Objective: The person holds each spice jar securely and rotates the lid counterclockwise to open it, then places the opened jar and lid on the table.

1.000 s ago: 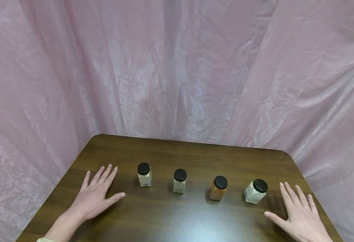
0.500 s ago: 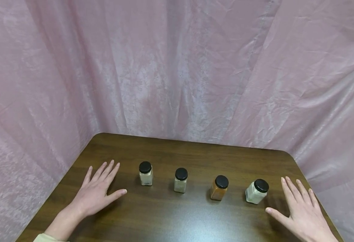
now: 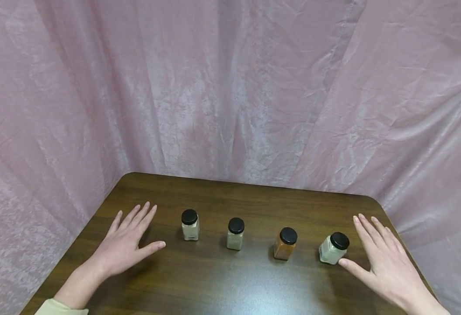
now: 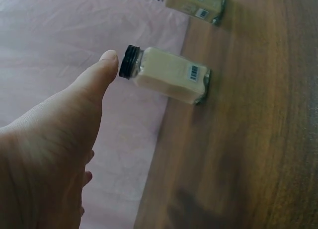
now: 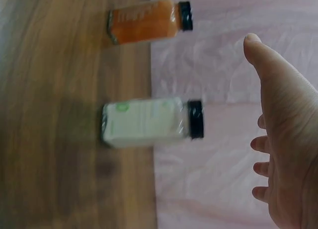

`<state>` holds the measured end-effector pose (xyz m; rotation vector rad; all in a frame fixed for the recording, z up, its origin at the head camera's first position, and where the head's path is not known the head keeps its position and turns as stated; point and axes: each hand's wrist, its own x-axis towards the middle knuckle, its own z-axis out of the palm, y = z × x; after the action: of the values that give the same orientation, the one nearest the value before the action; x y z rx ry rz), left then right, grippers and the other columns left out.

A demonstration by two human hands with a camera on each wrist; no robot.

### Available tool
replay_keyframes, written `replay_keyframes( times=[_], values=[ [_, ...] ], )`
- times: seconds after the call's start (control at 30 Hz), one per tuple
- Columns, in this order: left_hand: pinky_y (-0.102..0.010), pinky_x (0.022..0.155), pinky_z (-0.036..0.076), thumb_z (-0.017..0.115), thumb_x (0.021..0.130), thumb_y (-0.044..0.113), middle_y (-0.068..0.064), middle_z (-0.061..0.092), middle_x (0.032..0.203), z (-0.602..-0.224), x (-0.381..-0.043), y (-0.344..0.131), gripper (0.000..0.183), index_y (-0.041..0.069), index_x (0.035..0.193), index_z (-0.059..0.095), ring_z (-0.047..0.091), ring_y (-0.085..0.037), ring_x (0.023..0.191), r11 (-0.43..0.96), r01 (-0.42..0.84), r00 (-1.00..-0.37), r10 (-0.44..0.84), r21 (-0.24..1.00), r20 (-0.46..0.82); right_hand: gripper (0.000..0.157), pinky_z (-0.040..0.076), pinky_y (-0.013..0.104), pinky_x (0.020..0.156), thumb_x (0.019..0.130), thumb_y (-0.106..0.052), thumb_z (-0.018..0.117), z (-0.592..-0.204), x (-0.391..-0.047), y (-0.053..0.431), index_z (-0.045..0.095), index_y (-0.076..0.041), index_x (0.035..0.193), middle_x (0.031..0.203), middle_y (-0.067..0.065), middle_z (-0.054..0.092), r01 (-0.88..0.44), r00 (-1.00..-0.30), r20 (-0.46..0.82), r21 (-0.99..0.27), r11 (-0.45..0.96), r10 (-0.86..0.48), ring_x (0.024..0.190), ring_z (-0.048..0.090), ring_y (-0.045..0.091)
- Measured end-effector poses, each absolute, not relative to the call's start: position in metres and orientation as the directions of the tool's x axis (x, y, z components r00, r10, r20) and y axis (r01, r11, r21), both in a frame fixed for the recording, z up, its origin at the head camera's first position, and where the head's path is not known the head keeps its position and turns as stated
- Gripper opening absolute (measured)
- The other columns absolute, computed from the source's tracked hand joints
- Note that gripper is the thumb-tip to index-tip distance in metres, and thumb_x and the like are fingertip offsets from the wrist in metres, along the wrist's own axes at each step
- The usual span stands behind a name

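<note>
Right of the orange spice jar [image 3: 284,250], the empty right hand [image 3: 388,264] extends its fingers, thumb just beside the black-capped whitish jar [image 3: 330,253]. Well left of the orange spice jar, past the greenish-grey jar [image 3: 235,241] and cream jar [image 3: 191,232], the empty left hand [image 3: 124,247] spreads its fingers wide.

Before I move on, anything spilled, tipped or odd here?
Nothing stands out. The orange jar and three paler jars stand upright, black lids on, and no spill shows on the table. The right wrist view is too blurred to rule out fine cracks.
</note>
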<state>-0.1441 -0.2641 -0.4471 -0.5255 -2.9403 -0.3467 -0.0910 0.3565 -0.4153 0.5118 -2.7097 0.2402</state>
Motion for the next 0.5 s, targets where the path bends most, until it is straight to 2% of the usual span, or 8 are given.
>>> replay_keyframes(
  times=[0.27,0.5],
  values=[
    [-0.056,0.122,0.003,0.058,0.093,0.071,-0.010,0.015,0.170,-0.440,-0.147,-0.262,0.100,0.025,0.166,0.008,0.016,-0.038,0.153,0.882,0.367,-0.929,0.329,0.296,0.170,0.101,0.004,0.044,0.123,0.084,-0.055,0.078,-0.393,-0.101,0.322,0.026,-0.022,0.163,0.166,0.002,0.028,-0.456,-0.830,0.408,-0.100,0.884,-0.382,0.154,0.016,0.028],
    [-0.065,0.115,0.021,0.066,0.091,0.065,-0.007,0.017,0.169,-0.436,-0.156,-0.262,0.102,0.025,0.166,0.010,0.020,-0.038,0.152,0.811,0.393,-0.919,0.353,0.433,0.174,0.090,0.019,0.049,0.120,0.087,-0.049,0.079,-0.381,-0.110,0.289,0.035,-0.022,0.161,0.160,0.001,0.041,-0.525,-0.787,0.442,-0.112,0.844,-0.431,0.150,0.029,0.029]
  ],
)
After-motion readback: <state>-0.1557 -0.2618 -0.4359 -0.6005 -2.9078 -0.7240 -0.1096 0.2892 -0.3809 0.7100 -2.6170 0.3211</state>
